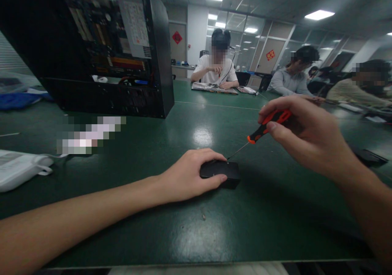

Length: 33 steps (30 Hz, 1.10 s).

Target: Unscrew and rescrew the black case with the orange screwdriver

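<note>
A small black box rests on the green tabletop, with my left hand closed around its left end, thumb on the near side and fingers on the far side. My right hand grips a screwdriver by its red and black handle. The screwdriver slants down to the left, and its thin tip meets the box's top near the far edge, close to my left fingertips. What the box is cannot be made out.
An opened black computer case stands at the back left. A white device with a strap lies at the left, and a dark flat object at the right. Across the green table, a person works on a flat panel; others sit farther right.
</note>
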{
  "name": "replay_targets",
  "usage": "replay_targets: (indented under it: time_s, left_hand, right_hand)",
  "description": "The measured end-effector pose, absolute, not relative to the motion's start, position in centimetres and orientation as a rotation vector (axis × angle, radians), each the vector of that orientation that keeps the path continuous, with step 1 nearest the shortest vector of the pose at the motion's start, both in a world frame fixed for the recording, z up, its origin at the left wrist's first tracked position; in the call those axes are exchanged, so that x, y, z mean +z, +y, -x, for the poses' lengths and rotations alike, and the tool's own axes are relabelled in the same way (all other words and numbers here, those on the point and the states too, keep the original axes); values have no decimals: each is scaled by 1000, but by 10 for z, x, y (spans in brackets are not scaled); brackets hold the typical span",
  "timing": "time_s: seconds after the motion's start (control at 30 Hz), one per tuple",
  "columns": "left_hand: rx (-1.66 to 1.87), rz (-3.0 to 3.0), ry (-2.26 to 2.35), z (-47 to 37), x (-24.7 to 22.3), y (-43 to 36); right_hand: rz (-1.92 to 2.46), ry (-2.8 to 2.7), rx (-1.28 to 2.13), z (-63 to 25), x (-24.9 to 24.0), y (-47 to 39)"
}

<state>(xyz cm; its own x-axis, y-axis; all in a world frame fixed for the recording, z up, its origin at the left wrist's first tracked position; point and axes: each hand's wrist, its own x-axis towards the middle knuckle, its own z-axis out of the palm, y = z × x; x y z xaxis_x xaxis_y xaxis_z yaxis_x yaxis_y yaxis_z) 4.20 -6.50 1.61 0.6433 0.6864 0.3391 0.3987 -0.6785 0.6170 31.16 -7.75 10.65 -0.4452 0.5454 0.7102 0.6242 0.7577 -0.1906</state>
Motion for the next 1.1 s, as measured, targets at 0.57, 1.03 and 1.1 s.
replay_targets:
  time_s: [0.57, 1.03, 1.1]
  left_hand:
    - [796, -2372, 839, -44, 15, -64]
    - [778, -2476, 879, -26, 19, -67]
    - [773, -2501, 884, -24, 18, -67]
  right_hand:
    - [864, -2361, -152, -298, 129, -76]
    - [871, -2588, -177, -280, 155, -79]
    - [833, -2580, -139, -283, 153, -82]
